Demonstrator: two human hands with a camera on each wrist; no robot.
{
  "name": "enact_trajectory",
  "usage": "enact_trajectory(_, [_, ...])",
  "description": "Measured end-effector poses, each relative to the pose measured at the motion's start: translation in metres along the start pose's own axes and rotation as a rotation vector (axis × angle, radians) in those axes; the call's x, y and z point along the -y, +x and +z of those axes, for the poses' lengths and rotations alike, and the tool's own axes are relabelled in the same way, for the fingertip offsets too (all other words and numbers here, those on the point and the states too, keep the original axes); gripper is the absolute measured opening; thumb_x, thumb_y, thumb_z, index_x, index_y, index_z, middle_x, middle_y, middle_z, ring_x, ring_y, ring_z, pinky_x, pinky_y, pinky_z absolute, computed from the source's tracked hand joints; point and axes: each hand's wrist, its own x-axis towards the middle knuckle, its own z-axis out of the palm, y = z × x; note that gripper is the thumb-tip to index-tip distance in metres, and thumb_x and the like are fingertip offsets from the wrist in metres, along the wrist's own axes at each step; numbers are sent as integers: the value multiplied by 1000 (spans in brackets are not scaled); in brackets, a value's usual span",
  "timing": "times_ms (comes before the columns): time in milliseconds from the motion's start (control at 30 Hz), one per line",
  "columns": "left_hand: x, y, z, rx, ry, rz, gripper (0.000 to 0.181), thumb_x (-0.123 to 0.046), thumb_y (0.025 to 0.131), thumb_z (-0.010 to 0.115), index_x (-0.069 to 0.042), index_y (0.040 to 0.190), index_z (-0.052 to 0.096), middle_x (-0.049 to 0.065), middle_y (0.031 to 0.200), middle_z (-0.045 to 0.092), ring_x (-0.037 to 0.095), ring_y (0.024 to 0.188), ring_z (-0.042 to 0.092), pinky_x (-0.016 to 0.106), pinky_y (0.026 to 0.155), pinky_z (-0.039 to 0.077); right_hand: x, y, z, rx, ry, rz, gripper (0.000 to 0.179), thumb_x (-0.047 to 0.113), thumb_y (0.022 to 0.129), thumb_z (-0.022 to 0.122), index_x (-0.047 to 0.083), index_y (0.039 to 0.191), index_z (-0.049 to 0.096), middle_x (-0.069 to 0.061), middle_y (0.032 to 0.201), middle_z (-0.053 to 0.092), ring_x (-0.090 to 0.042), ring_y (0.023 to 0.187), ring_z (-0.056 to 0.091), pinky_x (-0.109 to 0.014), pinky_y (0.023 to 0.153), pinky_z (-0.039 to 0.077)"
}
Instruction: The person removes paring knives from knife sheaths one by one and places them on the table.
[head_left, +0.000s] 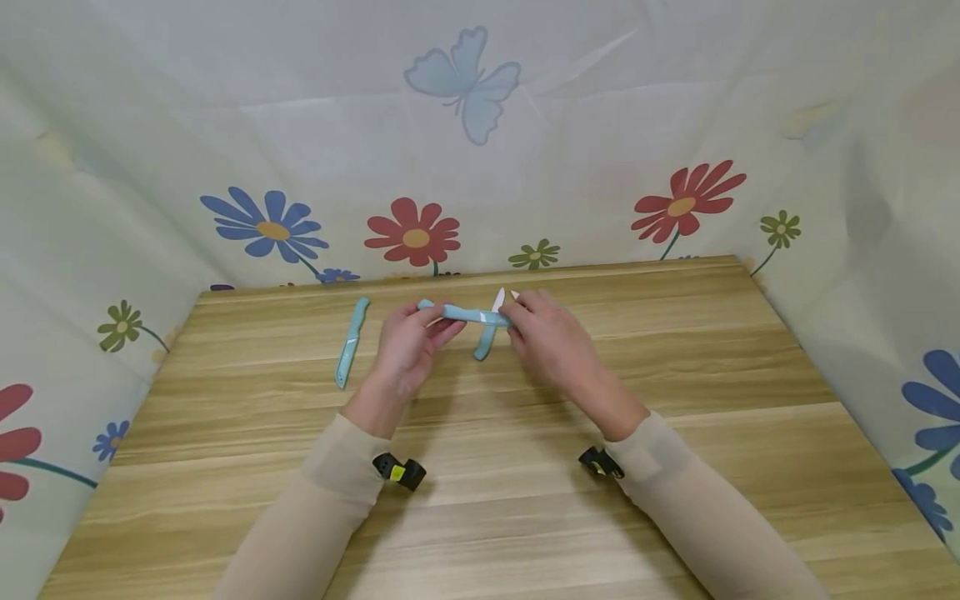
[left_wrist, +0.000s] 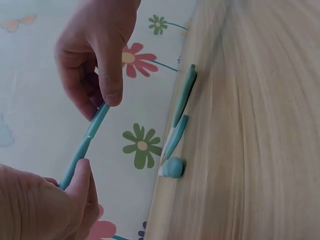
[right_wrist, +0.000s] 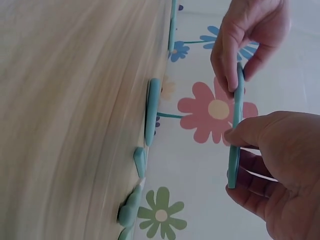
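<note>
A light blue knife in a matching sheath (head_left: pixel 468 315) is held level above the table between both hands. My left hand (head_left: pixel 408 348) pinches its handle between thumb and fingers. The sheath end is gripped by my right hand (head_left: pixel 551 337), whose fingers hide the tip. In the right wrist view the sheath (right_wrist: pixel 233 167) lies between the right thumb and fingertips. Beneath the held knife, a bare knife with a blue handle (head_left: pixel 486 342) and a white blade rests on the table. Another white blade tip (head_left: pixel 515 294) shows beside the right hand, which hides the rest.
Another sheathed blue knife (head_left: pixel 351 343) lies left of the left hand on the wood-grain table (head_left: pixel 480 517). Several blue handles (left_wrist: pixel 184 95) lie near the table's back edge in the left wrist view. A flower-printed curtain (head_left: pixel 315 142) stands behind and at both sides.
</note>
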Motion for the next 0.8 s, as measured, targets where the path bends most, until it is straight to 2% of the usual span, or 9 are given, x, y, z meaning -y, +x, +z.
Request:
enact_trajectory(167, [5,-4,0,31,-1,-6,15,-1,109,55,0,97,46,14,107,55,26,102,71,37,97,58,-6,-3,-3,-26,21,-25,25,4,97,74,5,123,75,-10,110,67,-28,98,59,-39,83,55])
enact_trajectory(467, [12,-9,1,46,-23,-35,9,-2,110,55,2,113,48,18,118,58,27,109,70,34,98,57,-13,-6,-7,-33,4,-73,27,3,96,76,2,123,76,-13,114,68,-30,102,59,-41,91,55])
enact_trajectory(800, [12,-11,4,74,-27,-38,7,-1,109,54,4,112,50,19,116,60,23,104,72,34,99,57,-18,-5,-14,-67,-25,-130,26,1,95,75,0,121,76,-13,114,68,-32,104,60,-41,92,54])
